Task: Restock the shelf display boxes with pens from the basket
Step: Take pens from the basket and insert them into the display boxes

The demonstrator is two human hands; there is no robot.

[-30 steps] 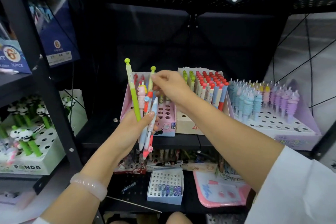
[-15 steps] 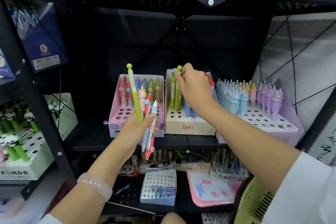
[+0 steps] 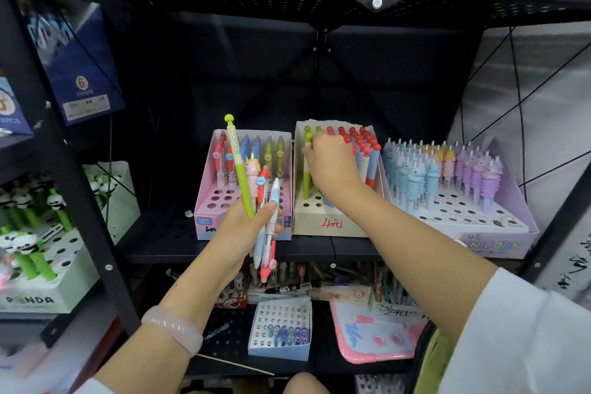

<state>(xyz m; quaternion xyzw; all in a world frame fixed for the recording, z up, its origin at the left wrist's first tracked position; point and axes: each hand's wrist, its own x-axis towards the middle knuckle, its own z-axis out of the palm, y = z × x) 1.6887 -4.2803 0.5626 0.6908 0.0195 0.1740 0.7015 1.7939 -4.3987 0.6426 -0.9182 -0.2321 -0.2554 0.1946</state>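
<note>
My left hand (image 3: 243,227) grips a bunch of pens (image 3: 256,189) upright in front of the pink display box (image 3: 208,217); a tall green pen with a round cap stands out of the bunch. My right hand (image 3: 332,166) reaches into the beige display box (image 3: 332,224) marked with red writing and pinches a green pen (image 3: 307,169) at the box's left side, with the pen standing in a hole. Red-capped pens fill the back of that box. The green basket (image 3: 431,361) shows at the bottom right edge.
A purple unicorn pen box (image 3: 499,243) stands on the right of the shelf. A panda pen box (image 3: 41,297) sits on the left rack. On the lower shelf lie a small white box (image 3: 281,352) with a few pens and a pink tray (image 3: 377,352). Black shelf posts frame the bay.
My right hand took a green pen from the bunch, carried it right to the beige box and lowered it into the left side. My left hand kept its bunch nearly still.
</note>
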